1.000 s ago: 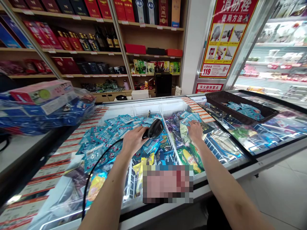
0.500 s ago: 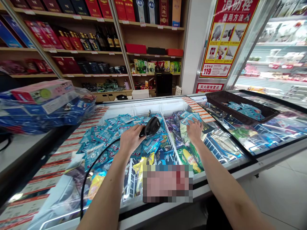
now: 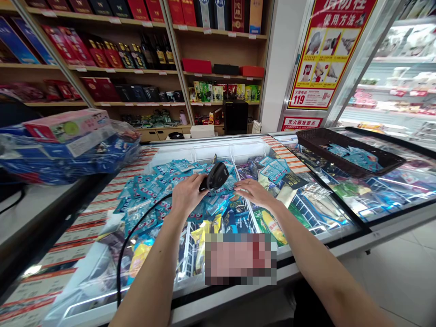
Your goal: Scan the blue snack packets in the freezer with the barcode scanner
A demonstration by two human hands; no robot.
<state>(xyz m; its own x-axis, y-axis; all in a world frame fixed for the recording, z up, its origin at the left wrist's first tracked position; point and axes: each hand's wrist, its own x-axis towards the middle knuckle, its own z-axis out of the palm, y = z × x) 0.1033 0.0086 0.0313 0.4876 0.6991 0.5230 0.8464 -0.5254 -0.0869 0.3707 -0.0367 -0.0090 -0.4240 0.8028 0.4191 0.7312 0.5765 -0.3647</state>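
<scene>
My left hand is wrapped round the handle of a black barcode scanner, its head tilted up to the right. A black cable runs from it down past my forearm. Beneath lies a heap of small blue packets on the chest freezer's glass top. My right hand reaches over the right side of this heap, close to the scanner, fingers stretched out and no packet visible in them. To the right of that hand, a few more blue packets lie together.
A brown plastic basket with blue packets stands at the right. At left sits a plastic-wrapped stack with a pink box on top. Frozen goods in white wire baskets show through the glass. Shelves of boxes and bottles line the back.
My right hand has moved left, off the blue packets on the right side, to the main heap near the scanner. Those packets stay behind. My left hand still holds the scanner.
</scene>
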